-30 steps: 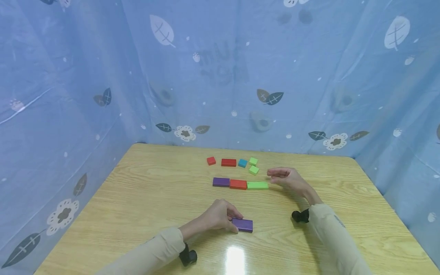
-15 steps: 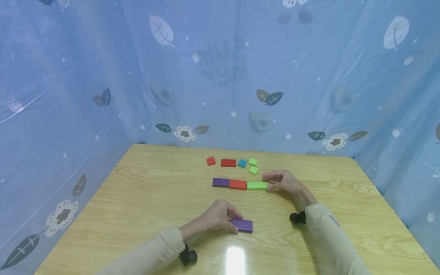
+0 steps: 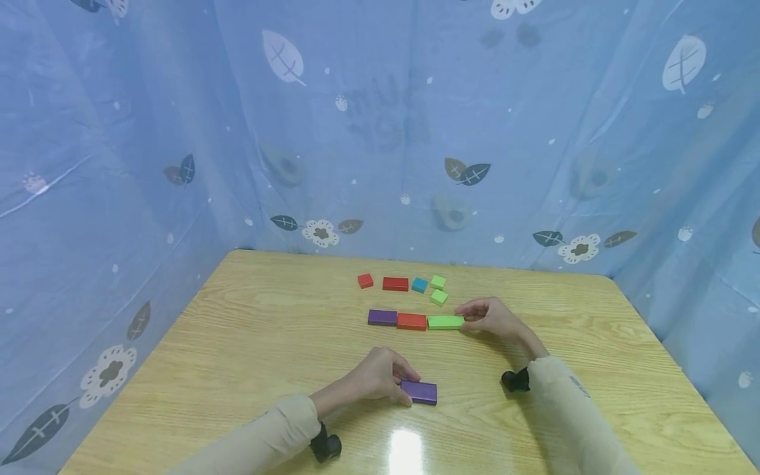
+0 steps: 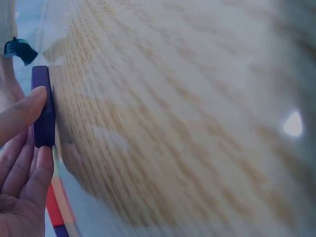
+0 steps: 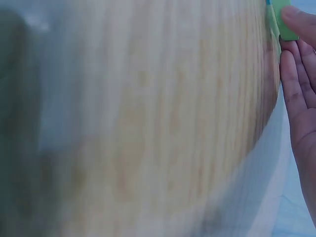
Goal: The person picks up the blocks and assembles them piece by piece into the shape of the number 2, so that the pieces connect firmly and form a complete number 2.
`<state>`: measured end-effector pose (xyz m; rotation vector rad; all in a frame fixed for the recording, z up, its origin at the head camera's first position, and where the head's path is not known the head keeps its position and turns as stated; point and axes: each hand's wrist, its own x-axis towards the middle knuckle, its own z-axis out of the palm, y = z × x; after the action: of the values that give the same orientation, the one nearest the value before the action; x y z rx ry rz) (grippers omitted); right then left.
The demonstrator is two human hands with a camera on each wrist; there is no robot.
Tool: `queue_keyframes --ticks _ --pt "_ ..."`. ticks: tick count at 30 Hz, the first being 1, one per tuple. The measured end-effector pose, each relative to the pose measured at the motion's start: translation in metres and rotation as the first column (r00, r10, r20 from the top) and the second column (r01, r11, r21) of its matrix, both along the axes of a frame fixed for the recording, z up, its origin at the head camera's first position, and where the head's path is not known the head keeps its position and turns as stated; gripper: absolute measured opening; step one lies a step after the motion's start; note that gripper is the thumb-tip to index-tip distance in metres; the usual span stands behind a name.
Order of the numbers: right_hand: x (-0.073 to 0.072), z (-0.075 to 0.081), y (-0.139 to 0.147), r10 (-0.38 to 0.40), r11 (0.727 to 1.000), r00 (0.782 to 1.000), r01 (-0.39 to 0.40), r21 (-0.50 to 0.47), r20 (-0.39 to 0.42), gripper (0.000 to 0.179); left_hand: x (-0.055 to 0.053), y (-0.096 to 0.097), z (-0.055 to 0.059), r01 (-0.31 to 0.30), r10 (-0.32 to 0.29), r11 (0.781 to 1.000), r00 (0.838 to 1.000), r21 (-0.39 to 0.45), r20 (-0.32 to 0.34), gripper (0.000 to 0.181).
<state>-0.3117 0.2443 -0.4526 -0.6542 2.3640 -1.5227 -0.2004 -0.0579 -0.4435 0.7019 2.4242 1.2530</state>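
My left hand (image 3: 379, 376) pinches the left end of a purple block (image 3: 421, 392) lying near the middle of the table. In the left wrist view the thumb lies on one side of that purple block (image 4: 44, 118), with a fingertip at its lower end. Farther back, a second purple block (image 3: 382, 318), a red block (image 3: 411, 322) and a long green block (image 3: 445, 323) lie end to end in a row. My right hand (image 3: 495, 319) grips the right end of the green block, thumb in front. The right wrist view shows the thumb on the green block (image 5: 286, 22).
Behind the row lie a small red block (image 3: 365, 281), a dark red block (image 3: 395, 284), a blue block (image 3: 419, 285) and two small light green blocks (image 3: 439, 297). The wooden table (image 3: 285, 330) ends at a blue patterned curtain (image 3: 380, 132).
My right hand has moved left and slightly down from beside the row and now grips the green block's right end. The left hand stays on its purple block.
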Motion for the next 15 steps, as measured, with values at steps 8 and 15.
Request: queue_keyframes --ticks 8,15 --pt "0.016 0.01 0.011 -0.064 0.995 0.998 0.065 -0.07 0.015 0.041 0.001 0.001 0.001 0.006 -0.006 1.0 1.0 0.001 0.002 0.032" --pt "0.036 0.021 0.016 -0.088 0.992 0.996 0.086 -0.094 -0.02 0.041 0.001 0.0 0.002 0.011 -0.011 1.0 1.0 0.008 0.001 0.033"
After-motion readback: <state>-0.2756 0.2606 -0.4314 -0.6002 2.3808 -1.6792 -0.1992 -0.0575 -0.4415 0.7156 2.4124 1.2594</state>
